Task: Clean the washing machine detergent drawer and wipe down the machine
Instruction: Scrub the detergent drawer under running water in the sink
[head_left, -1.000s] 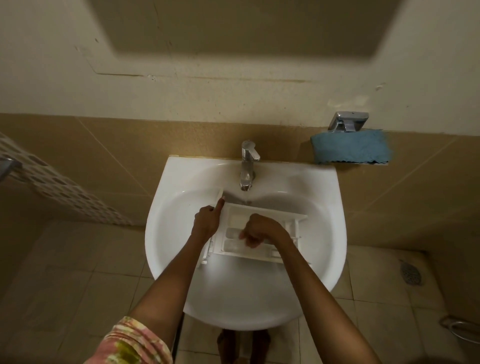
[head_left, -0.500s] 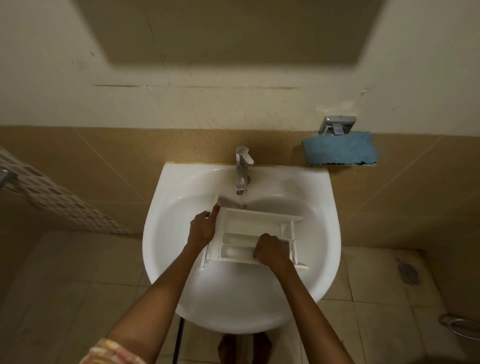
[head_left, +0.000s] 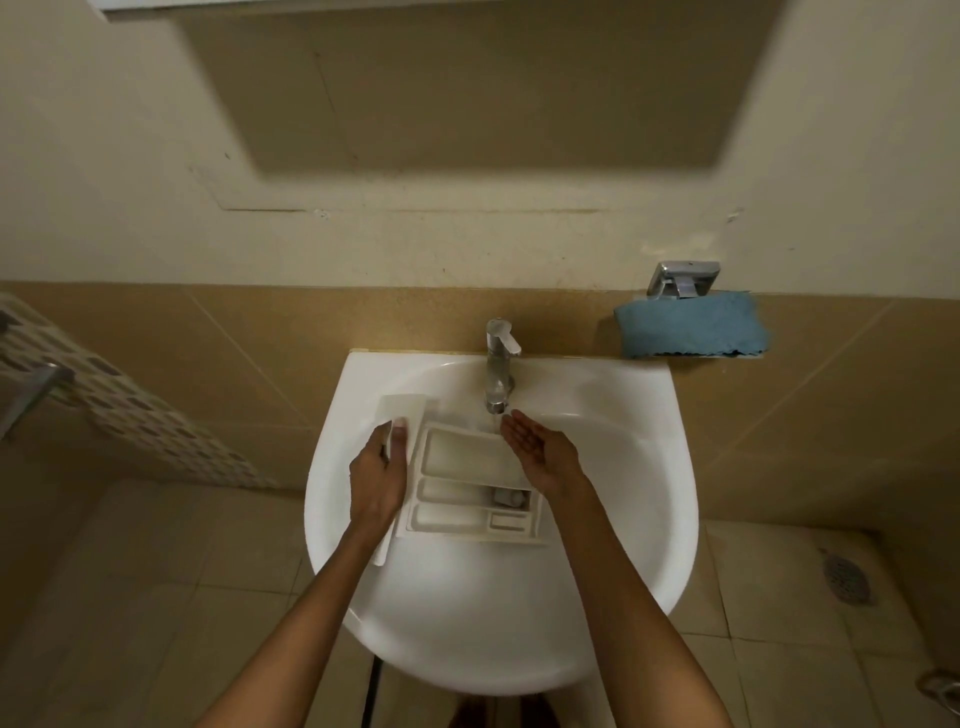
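Observation:
A white detergent drawer (head_left: 457, 467) with several compartments lies over the white sink (head_left: 623, 571), below the chrome tap (head_left: 500, 364). My left hand (head_left: 379, 478) grips the drawer's front panel at its left end, thumb on top. My right hand (head_left: 537, 447) is lifted off the drawer, palm up and fingers straight, cupped under the tap's spout where water runs. A blue cloth (head_left: 691, 332) lies on a small wall shelf to the right of the tap.
A chrome fitting (head_left: 683, 279) sits on the wall above the cloth. A patterned panel (head_left: 130, 410) slopes at the left. A floor drain (head_left: 847, 577) is at the right on the tiled floor.
My right hand has left the drawer's compartments and turned palm up under the tap. The left hand keeps its hold on the front panel. The view has tilted up slightly.

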